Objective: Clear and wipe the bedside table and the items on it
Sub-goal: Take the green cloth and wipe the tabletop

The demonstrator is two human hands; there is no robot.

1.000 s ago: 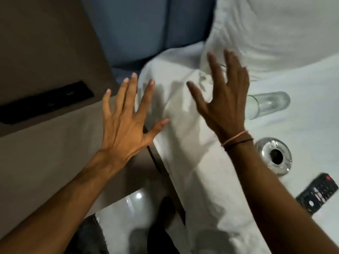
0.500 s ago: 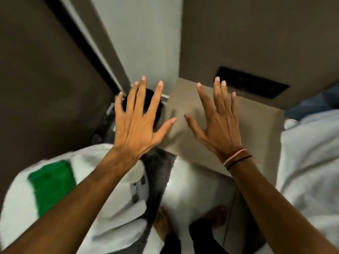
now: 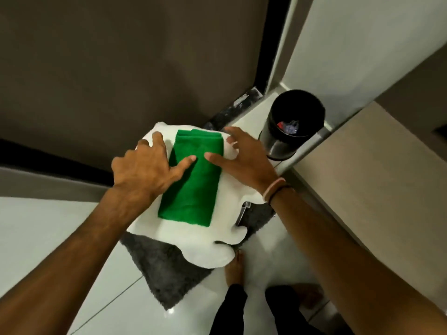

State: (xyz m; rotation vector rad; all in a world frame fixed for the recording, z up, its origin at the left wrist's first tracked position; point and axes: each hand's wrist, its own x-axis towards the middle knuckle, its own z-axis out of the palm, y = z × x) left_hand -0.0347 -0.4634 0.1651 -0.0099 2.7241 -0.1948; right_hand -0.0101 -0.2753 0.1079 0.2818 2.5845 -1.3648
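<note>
Green cloth (image 3: 193, 180) is touched by both spread, empty hands, left (image 3: 145, 169) and right (image 3: 244, 160); the white towel (image 3: 205, 243) beneath could be dragged off if gripped carelessly.

Both forearms are bare, with no sleeves. The right hand (image 3: 244, 163) has two thin bands at the wrist below the fingers: a pink elastic band (image 3: 274, 186) and a dark cord band (image 3: 281, 191) just behind it. The left hand (image 3: 142, 169) wears nothing. Black trouser legs (image 3: 232, 308) cover the lower legs, and the bare feet (image 3: 235, 267) are unshod.
</note>
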